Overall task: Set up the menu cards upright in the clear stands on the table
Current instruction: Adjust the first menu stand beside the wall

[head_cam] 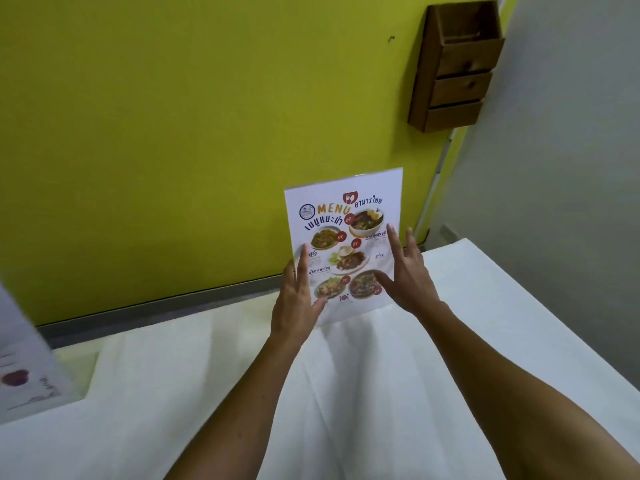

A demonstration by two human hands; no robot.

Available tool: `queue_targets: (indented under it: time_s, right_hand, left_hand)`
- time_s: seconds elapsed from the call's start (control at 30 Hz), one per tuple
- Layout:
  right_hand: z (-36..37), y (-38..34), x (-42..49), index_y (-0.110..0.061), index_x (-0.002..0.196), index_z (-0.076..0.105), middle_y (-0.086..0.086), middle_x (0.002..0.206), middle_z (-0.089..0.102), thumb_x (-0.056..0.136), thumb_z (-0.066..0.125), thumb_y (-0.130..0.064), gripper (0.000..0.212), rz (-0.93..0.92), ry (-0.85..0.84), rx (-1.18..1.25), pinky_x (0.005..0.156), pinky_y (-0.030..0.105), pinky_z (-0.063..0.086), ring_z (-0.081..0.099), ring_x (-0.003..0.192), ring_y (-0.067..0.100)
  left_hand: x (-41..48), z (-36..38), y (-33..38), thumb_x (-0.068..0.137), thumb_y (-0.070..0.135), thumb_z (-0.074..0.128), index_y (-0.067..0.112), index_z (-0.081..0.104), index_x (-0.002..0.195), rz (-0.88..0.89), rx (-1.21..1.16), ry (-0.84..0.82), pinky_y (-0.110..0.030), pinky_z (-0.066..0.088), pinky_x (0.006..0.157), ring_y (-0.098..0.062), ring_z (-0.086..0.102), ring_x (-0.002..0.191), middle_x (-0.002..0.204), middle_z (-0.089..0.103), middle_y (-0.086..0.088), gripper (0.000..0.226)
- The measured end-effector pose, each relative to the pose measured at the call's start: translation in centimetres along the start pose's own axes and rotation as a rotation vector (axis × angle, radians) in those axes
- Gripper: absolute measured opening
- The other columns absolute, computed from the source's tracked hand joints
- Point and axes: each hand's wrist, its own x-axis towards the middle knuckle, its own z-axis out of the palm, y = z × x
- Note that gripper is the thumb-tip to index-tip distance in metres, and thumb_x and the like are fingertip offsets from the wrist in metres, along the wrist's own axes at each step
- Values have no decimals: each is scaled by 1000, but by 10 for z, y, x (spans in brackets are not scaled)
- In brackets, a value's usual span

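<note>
A menu card with food photos and the word MENU stands upright at the far edge of the white-clothed table, in front of the green wall. A thin clear rim of its stand shows above the card's top; the stand's foot is hard to make out. My left hand is at the card's lower left edge, fingers spread, thumb over the front. My right hand is at the lower right, fingers apart, over the card's face. Neither hand is closed on the card.
A second menu card, blurred, stands at the left edge of view on the table. A wooden wall holder hangs high on the green wall. A grey wall runs along the table's right side.
</note>
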Motion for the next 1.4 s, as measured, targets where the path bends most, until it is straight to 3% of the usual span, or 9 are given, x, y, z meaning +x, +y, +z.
queue_targets:
  time_s: [0.1, 0.27, 0.43, 0.47, 0.57, 0.6, 0.9, 1.17, 1.4]
  right_hand:
    - [1, 10, 5, -41, 148, -6, 17, 158, 15, 86, 65, -37, 94, -22, -49, 124, 98, 56, 44, 27, 140, 40]
    - [-2, 21, 11, -39, 149, -1, 16, 146, 38, 84, 70, -31, 97, -64, -108, 274, 97, 45, 45, 45, 127, 32]
    - [2, 36, 20, -47, 146, 3, 18, 130, 47, 81, 74, -23, 100, -152, -87, 290, 84, 51, 53, 54, 111, 36]
    - [1, 41, 22, -47, 146, 3, 17, 131, 48, 80, 74, -21, 100, -171, -87, 295, 83, 53, 53, 55, 111, 36]
    - [-12, 60, 31, -47, 145, 3, 18, 129, 49, 80, 75, -18, 101, -207, -95, 311, 83, 54, 53, 55, 110, 37]
    - [-19, 70, 35, -47, 144, 3, 18, 128, 50, 80, 75, -18, 101, -220, -91, 315, 83, 54, 52, 54, 110, 37]
    - [-82, 172, 77, -29, 149, 16, 24, 133, 50, 74, 79, -12, 100, -243, -82, 249, 89, 50, 50, 52, 117, 40]
    - [-89, 229, 78, -46, 143, 8, 22, 134, 50, 72, 81, -16, 107, -169, -96, 235, 85, 56, 52, 54, 115, 41]
    - [-84, 234, 66, -44, 147, 6, 19, 132, 52, 77, 77, -17, 103, -126, -70, 222, 81, 56, 54, 57, 108, 39]
  left_hand:
    - [5, 8, 0, 79, 24, 76, 29, -8, 150, -5, -4, 20, -41, 59, 80, -34, 57, 115, 141, 37, -19, 110]
    - [10, 13, 2, 77, 25, 77, 33, -16, 144, -64, 83, 59, -39, 59, 79, -34, 58, 113, 139, 38, -19, 114]
    - [15, 21, 13, 94, 9, 55, 24, 5, 151, -31, 39, 45, 4, 45, 70, -40, 42, 127, 149, 28, -21, 78]
    - [16, 23, 14, 92, 10, 59, 26, 4, 152, -68, 25, 83, -2, 50, 70, -41, 46, 123, 145, 33, -22, 83]
    - [17, 28, 32, 74, 17, 80, 40, -6, 146, -104, 91, 177, -43, 60, 73, -36, 60, 100, 125, 47, -21, 114]
    - [19, 31, 44, 72, 17, 81, 43, -8, 143, -106, 104, 171, -48, 59, 72, -36, 61, 99, 125, 47, -21, 116]
    - [54, 93, 149, 78, 20, 77, 37, -11, 148, -160, 132, 131, -45, 58, 73, -33, 61, 97, 127, 45, -17, 114]
    - [68, 138, 185, 81, 24, 73, 36, -18, 145, -156, 215, 64, -39, 58, 71, -28, 63, 87, 121, 47, -13, 112]
    - [76, 144, 187, 83, 23, 72, 35, -18, 145, -204, 267, 33, -39, 57, 68, -29, 62, 85, 122, 45, -14, 110]
